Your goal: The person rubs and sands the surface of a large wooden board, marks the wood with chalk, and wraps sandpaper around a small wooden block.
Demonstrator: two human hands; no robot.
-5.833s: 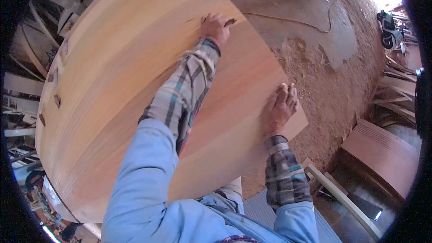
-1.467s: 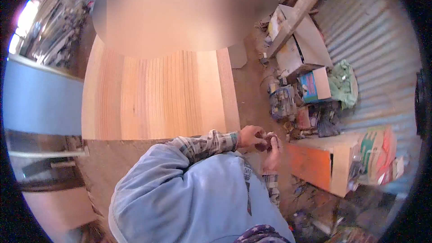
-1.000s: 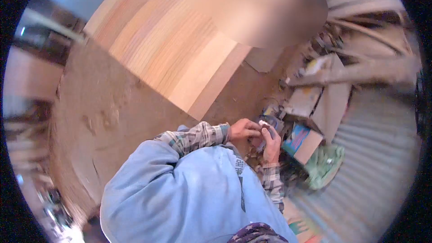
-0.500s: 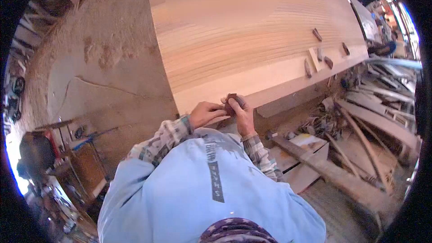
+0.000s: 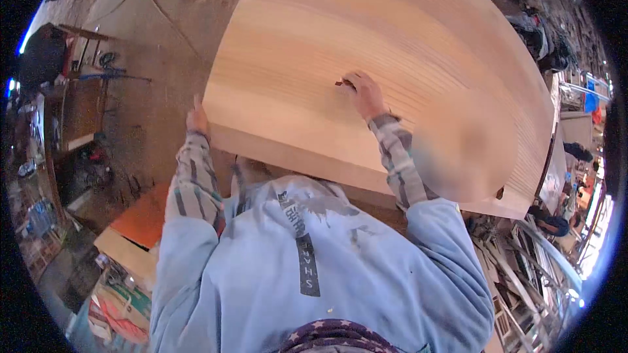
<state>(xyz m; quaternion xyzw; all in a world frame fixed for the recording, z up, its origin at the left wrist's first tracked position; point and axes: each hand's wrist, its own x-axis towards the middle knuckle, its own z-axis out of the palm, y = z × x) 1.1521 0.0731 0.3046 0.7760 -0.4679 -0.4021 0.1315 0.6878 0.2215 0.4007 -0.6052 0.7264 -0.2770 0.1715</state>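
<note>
A wide, pale wooden panel with straight grain lies in front of me. On its surface my right hand is closed around a small reddish-brown piece of sandpaper, whose end sticks out on the left of the fingers. My left hand rests against the panel's near left corner, with a finger stretched along the edge. Its other fingers are partly hidden. A blurred patch covers part of the panel to the right of my right arm.
An orange-topped box stands low on the left, close to wooden shelving. Wood strips and scraps are piled at the lower right. A cord lies on the floor beyond the left edge.
My hands have come apart from the sandpaper they both held at the near edge. The right carried it onto the panel; the left went to the corner. The view has turned and shifted.
</note>
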